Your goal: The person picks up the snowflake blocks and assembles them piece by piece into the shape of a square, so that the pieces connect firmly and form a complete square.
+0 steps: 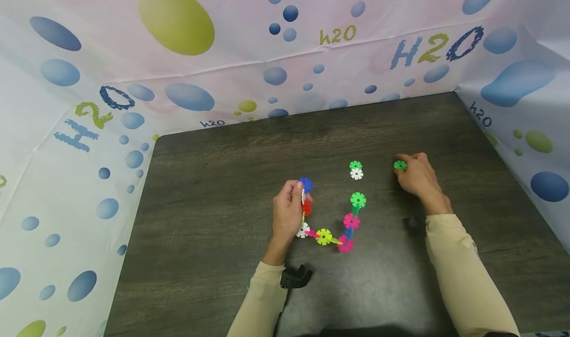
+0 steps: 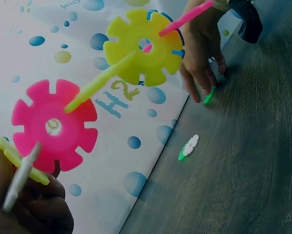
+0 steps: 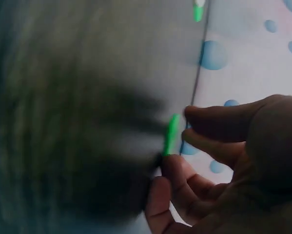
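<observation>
My left hand pinches one end of a chain of notched plastic discs, near a blue disc and a white one. The chain bends in a U, with red, yellow, white, pink and blue discs up to a green disc at its far end. In the left wrist view a pink disc and a yellow disc hang up close. On the right, my right hand reaches down with its fingers spread around a loose green disc. Its fingertips are right at that disc's edge.
A green disc and a white disc lie overlapping on the dark wooden table, left of the right hand. Bubble-printed sheeting stands behind the table and along its sides. Black wrist mounts sit by the cuffs.
</observation>
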`<state>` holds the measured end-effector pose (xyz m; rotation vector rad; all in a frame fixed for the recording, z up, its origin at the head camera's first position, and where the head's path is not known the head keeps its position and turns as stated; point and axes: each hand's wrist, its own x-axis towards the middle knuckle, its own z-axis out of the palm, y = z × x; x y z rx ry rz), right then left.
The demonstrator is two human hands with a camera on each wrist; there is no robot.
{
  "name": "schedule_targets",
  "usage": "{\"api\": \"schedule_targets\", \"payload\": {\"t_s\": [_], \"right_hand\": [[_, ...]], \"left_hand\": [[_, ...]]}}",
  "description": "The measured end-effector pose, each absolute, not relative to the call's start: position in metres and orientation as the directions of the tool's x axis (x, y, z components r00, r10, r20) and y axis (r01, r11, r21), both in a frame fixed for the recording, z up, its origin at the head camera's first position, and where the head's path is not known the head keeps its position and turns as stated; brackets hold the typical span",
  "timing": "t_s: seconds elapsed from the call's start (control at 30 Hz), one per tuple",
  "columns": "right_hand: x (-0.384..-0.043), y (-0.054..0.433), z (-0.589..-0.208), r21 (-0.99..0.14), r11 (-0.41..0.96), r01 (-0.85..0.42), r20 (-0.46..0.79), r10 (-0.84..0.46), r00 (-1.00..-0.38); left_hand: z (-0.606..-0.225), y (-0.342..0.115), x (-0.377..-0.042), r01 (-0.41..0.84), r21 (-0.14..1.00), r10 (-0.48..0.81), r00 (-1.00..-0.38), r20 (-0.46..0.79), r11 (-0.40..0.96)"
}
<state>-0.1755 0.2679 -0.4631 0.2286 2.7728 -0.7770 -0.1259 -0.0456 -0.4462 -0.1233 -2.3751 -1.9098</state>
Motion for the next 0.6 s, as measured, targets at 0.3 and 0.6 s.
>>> {"api": "schedule_targets", "payload": {"t_s": [0.3,0.6], "right_hand": [[-0.176,0.272,-0.467,-0.46,0.851,0.253,-0.318,0.108,-0.942],[-0.164,0.247,-0.463,-0.589,0.808,0.017,-0.114,-0.062,-0.992]], "left_hand": [[-0.447,-0.045,-0.125,0.123,0.97,0.017,-0.992,0.122,0.211],[-0.449,-0.046,-0.123,0.119,0.966,0.027,-0.993,0.116,0.23]]}}
